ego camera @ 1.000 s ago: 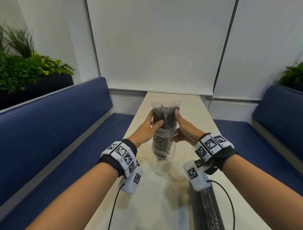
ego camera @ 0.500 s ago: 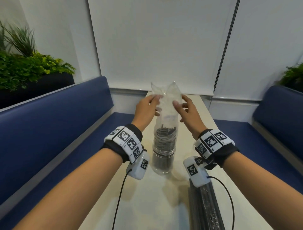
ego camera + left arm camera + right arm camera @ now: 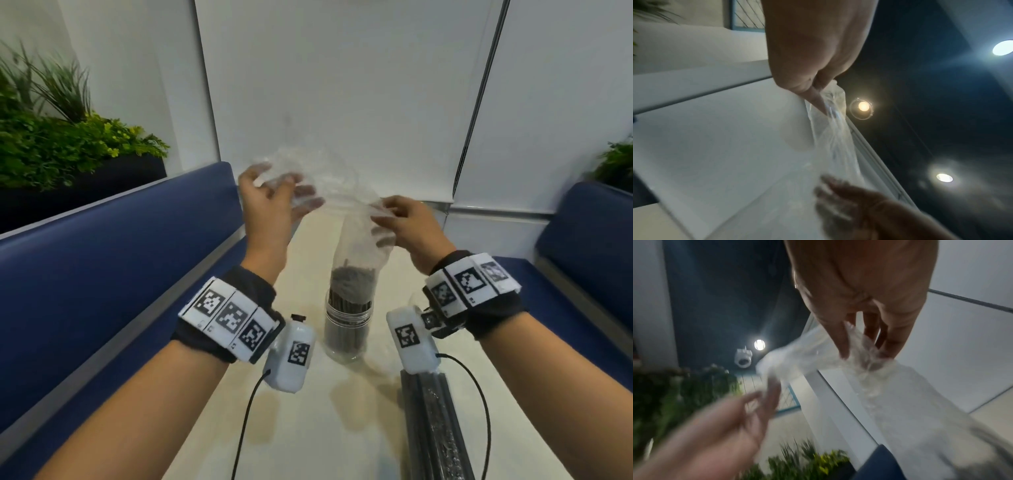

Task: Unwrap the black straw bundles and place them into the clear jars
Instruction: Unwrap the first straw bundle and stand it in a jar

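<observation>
A clear jar stands on the narrow table and holds a bundle of black straws upright. A clear plastic wrapper still hangs over the straws' tops and stretches up between my hands. My left hand pinches the wrapper's upper end high on the left; the left wrist view shows thumb and finger pinching the wrapper. My right hand pinches the wrapper lower on the right, its fingers closed on the film. A second wrapped straw bundle lies at the near right.
The pale table runs away from me between two blue benches, one left and one right. Planters with green plants stand behind the left bench. A white wall panel closes the far end.
Both hands have risen and drawn the wrapper up off the straws, which dropped into the jar. My left hand has moved up and to the left, stretching the film.
</observation>
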Motion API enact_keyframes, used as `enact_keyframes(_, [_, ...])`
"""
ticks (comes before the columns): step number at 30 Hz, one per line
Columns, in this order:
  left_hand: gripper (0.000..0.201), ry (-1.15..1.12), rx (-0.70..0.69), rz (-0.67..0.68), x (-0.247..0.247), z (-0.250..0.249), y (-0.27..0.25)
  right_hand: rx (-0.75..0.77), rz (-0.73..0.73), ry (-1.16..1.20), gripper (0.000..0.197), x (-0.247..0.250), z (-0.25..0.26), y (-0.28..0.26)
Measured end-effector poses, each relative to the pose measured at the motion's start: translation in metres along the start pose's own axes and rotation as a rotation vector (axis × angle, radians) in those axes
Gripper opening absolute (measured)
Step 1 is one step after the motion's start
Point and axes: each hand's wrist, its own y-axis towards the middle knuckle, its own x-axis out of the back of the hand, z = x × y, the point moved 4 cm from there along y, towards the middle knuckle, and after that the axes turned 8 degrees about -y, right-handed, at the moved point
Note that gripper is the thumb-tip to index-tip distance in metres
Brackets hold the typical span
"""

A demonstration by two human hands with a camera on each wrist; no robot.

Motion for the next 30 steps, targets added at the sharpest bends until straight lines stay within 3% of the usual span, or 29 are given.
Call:
enact_keyframes(2, [0.055, 0.100, 0.025, -0.086, 0.025, 0.005, -0.006, -0.010, 0.070, 0.233, 0.016, 0.004, 0.014, -0.008])
enact_keyframes(4, [0.081, 0.329, 0.060, -0.082, 0.044, 0.016, -0.016, -0.050, 0.094, 0.476, 0.019, 0.004, 0.022, -0.016])
enact_keyframes(6, [0.095, 0.673, 0.030, 0.083, 0.052, 0.024, -0.030, -0.126, 0.122, 0.640, 0.022, -0.002, 0.022, -0.025])
enact_keyframes(8, [0.092, 0.868, 0.067, 0.345, 0.051, 0.029, -0.050, -0.201, 0.199, 0.720, 0.024, -0.014, 0.017, -0.035])
enact_keyframes(11, [0.072, 0.590, 0.480, 0.607, 0.055, 0.039, -0.090, -0.311, 0.321, 0.785, 0.024, -0.031, -0.003, -0.048])
enact_keyframes(13, [0.058, 0.238, 0.775, 0.583, 0.062, 0.042, -0.116, -0.374, 0.406, 0.825, 0.022, -0.041, -0.026, -0.053])
enact_keyframes(14, [0.065, 0.056, 0.912, 0.529, 0.068, 0.047, -0.127, -0.408, 0.429, 0.838, 0.024, -0.046, -0.042, -0.056])
enact_keyframes(16, [0.082, -0.167, 1.053, 0.504, 0.079, 0.055, -0.142, -0.473, 0.428, 0.823, 0.038, -0.054, -0.067, -0.060])
enact_keyframes(19, [0.083, -0.287, 1.112, 0.553, 0.085, 0.064, -0.153, -0.561, 0.461, 0.890, 0.081, -0.066, -0.094, -0.068])
enact_keyframes(21, [0.080, -0.313, 1.121, 0.499, 0.088, 0.071, -0.156, -0.595, 0.487, 0.878, 0.077, -0.070, -0.104, -0.076])
enact_keyframes(23, [0.072, -0.241, 1.084, 0.426, 0.090, 0.076, -0.157, -0.582, 0.471, 0.805, 0.053, -0.070, -0.112, -0.083])
enact_keyframes(26, [0.040, 0.092, 0.991, 0.375, 0.099, 0.088, -0.160, -0.542, 0.414, 0.704, 0.021, -0.068, -0.119, -0.094])
enact_keyframes(30, [0.022, 0.382, 0.920, 0.319, 0.116, 0.103, -0.161, -0.448, 0.282, 0.265, 0.029, -0.052, -0.125, -0.094])
